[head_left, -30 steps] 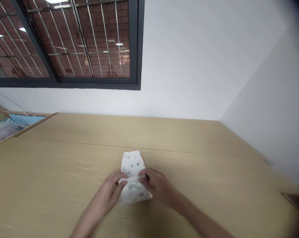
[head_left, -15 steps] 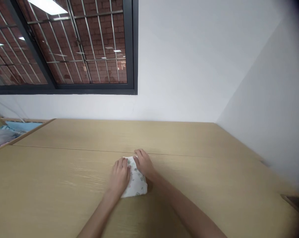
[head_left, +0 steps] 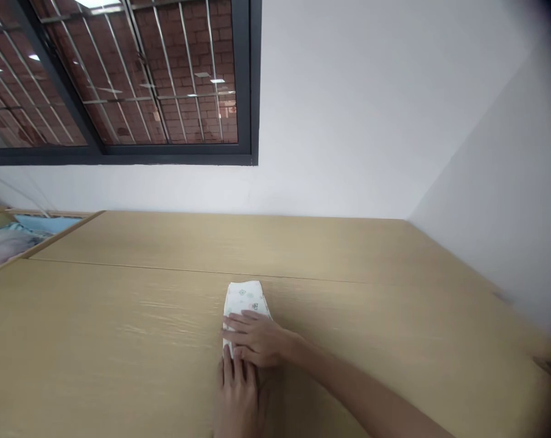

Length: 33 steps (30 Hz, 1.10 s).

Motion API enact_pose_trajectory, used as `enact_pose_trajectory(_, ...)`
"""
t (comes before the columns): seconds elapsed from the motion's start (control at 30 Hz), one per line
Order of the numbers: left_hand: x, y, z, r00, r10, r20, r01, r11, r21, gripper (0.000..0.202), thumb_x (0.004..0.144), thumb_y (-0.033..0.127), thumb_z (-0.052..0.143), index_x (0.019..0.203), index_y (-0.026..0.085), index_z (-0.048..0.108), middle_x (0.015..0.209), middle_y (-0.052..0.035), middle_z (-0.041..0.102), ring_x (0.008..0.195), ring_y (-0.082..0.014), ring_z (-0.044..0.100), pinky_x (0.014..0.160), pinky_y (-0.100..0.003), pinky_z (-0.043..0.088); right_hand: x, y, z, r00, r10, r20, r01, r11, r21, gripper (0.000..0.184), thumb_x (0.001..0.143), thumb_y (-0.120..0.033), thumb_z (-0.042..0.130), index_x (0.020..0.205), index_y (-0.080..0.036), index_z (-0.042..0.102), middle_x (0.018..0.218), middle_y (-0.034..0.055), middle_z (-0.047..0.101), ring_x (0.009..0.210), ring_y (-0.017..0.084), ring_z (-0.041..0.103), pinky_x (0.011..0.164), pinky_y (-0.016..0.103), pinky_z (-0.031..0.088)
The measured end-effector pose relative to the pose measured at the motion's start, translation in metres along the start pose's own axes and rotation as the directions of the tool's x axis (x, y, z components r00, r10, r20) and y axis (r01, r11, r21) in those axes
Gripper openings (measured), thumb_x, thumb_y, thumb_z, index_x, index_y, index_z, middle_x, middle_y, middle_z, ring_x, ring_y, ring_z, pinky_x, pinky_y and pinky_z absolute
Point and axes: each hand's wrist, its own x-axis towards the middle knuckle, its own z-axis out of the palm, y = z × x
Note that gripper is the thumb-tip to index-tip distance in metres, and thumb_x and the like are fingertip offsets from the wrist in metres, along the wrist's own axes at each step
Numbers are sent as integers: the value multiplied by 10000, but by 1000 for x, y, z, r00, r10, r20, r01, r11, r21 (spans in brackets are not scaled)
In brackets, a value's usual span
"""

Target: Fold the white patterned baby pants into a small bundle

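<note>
A small white folded cloth (head_left: 245, 299) with a faint green print lies on the light wooden table (head_left: 120, 328), its far end showing. My right hand (head_left: 257, 339) lies flat across its middle, fingers stretched out and pointing left. My left hand (head_left: 238, 395) rests flat over the cloth's near end, fingers pointing away from me, just under the right hand. Both hands press down on the cloth and hide its near half.
A white wall and a dark-framed barred window (head_left: 120, 79) stand behind the table. At the far left is a wooden box edge with pale blue fabric (head_left: 14, 234). A white wall runs along the table's right side.
Both hands have drawn back toward me from the cloth's far end. The right hand now lies across the middle and the left over the near end. The cloth looks longer and narrower.
</note>
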Motion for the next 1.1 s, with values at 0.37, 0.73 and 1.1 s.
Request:
enact_pose_trajectory(0.37, -2, 1, 1, 999, -9, -41, 10, 1000, 26, 714, 867, 292, 628, 1512, 110, 383, 1525, -285, 420, 1395, -494, 405, 992, -625, 491, 17, 66, -26, 994, 106, -38, -107, 993, -42, 552, 1055, -317, 405, 1592, -282, 279, 1643, 43, 297, 1522, 238, 262, 1258, 495, 186)
enact_pose_trajectory(0.73, 5, -18, -3, 995, 84, -55, -83, 996, 23, 445, 935, 180, 525, 1374, 124, 558, 1438, -240, 545, 1311, -404, 544, 949, -527, 552, -24, 25, -25, 923, 211, -322, -240, 969, -54, 342, 1018, -296, 436, 1313, -193, 574, 1374, 147, 605, 1328, 284, 502, 1116, 512, 387)
enact_pose_trajectory(1.1, 67, -101, -40, 958, 215, 191, -56, 790, -610, 281, 1003, 309, 417, 1119, 212, 654, 1287, -122, 675, 1275, -282, 581, 1083, -512, 462, -78, -17, -21, 951, 275, -142, -264, 960, 95, 757, 785, -189, 620, 1510, -164, 400, 1512, 162, 489, 1433, 320, 391, 1171, 509, 319)
